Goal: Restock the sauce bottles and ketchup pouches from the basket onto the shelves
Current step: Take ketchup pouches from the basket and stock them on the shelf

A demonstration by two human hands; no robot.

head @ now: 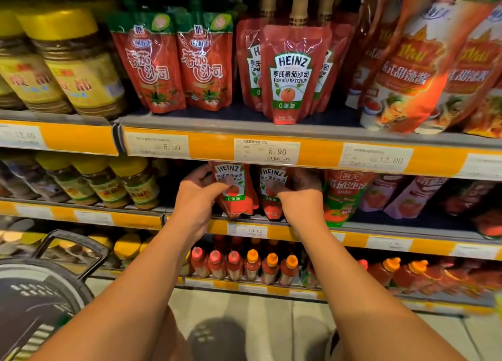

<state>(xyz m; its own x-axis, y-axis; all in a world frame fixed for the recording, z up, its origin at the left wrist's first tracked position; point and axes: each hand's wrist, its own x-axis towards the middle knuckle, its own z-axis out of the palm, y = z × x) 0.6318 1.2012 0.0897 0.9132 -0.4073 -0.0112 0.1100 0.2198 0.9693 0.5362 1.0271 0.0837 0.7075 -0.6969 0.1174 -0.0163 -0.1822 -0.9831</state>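
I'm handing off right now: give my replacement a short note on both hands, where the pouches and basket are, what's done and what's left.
Left hand: gripping the left Heinz pouch on the middle shelf.
Right hand: gripping the right Heinz pouch beside it.
Both pouches stand upright at the shelf front, bases on the shelf.
Basket: lower left; contents not readable from here.
Done: these two pouches are on the shelf. More Heinz pouches fill the shelf above.
Left: release, straighten, then check the basket for remaining stock.
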